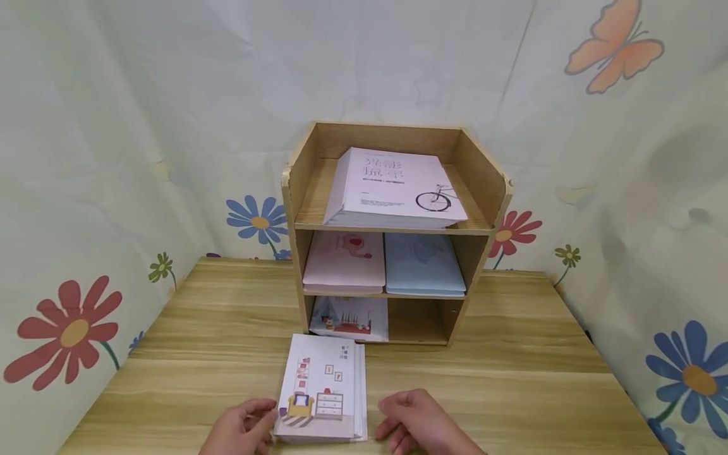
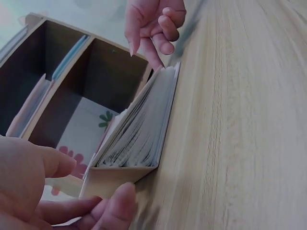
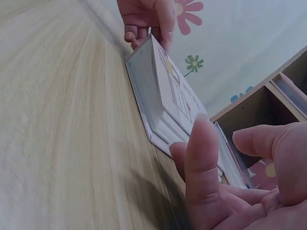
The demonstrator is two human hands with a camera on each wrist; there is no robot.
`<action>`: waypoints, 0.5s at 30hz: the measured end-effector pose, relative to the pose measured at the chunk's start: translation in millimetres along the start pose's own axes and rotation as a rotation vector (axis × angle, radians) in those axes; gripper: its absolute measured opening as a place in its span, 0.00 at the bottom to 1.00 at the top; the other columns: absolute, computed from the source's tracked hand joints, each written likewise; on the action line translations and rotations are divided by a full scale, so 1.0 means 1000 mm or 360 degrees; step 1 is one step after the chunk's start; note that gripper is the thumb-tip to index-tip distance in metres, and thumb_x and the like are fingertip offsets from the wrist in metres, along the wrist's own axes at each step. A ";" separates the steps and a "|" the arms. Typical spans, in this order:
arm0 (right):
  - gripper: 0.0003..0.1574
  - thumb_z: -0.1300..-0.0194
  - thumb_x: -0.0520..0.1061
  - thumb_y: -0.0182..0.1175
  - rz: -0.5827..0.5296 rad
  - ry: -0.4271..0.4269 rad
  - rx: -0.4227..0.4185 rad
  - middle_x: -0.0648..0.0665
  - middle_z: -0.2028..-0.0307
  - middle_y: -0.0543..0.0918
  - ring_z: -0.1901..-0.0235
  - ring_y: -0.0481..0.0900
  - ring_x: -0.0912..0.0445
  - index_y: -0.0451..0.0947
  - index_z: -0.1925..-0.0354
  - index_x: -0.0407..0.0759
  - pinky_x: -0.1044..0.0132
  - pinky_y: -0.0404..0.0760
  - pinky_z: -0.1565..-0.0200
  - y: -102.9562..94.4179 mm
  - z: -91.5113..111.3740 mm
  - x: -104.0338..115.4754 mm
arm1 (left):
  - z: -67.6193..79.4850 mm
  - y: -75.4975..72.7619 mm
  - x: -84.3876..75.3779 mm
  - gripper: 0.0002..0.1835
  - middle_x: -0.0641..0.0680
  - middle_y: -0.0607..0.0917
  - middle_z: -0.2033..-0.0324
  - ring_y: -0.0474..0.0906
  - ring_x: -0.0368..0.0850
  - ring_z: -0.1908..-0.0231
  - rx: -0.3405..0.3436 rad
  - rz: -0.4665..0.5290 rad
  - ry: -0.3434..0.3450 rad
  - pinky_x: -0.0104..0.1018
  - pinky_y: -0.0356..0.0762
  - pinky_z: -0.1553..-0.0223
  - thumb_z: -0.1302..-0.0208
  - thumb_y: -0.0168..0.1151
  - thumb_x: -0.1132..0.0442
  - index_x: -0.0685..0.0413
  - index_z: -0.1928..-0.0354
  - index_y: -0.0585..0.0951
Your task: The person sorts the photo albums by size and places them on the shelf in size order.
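Observation:
A thick white hardcover book (image 1: 324,354) lies flat on the table, its cover printed with a yellow armchair and a small chest of drawers. My left hand (image 1: 241,426) is at the book's lower left side, fingertips right by the spine edge, fingers loosely bent. On the other side, my right hand (image 1: 421,420) hovers just off the lower right edge with thumb and fingers spread. The left wrist view shows the page block (image 2: 139,124) between the covers. From the right wrist, the book's stepped edge (image 3: 168,129) appears beyond my fingers.
Behind the book stands a wooden shelf (image 1: 289,202). Its top holds a large white book (image 1: 392,189) with a bicycle. Below lie a pink book (image 1: 344,262) and a blue book (image 1: 423,262); another white book (image 1: 364,319) lies at the lower left. A flowered curtain (image 1: 170,126) surrounds the table (image 1: 512,379).

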State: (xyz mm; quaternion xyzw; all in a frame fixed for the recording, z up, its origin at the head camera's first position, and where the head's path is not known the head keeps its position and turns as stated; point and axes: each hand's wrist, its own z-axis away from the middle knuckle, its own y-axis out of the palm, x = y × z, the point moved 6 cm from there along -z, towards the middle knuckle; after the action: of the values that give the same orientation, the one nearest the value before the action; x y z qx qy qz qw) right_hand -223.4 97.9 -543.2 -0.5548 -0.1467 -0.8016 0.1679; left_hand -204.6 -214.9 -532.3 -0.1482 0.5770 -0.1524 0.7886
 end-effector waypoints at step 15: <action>0.32 0.26 0.51 0.59 -0.0234 0.0115 0.0195 0.43 0.70 0.90 0.82 0.78 0.65 0.74 0.39 0.25 0.77 0.79 0.79 0.017 -0.002 0.008 | -0.004 0.014 0.003 0.34 0.52 0.85 0.75 0.82 0.42 0.73 0.0400 0.0022 -0.0072 0.36 0.83 0.70 0.26 0.59 0.46 0.78 0.43 0.77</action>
State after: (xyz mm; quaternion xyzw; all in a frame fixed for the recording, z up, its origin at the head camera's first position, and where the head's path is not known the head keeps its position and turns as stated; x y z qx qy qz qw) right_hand -219.7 81.0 -535.8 -0.5020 -0.2296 -0.8207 0.1475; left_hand -206.5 -203.7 -541.9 -0.0475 0.5364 -0.2149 0.8147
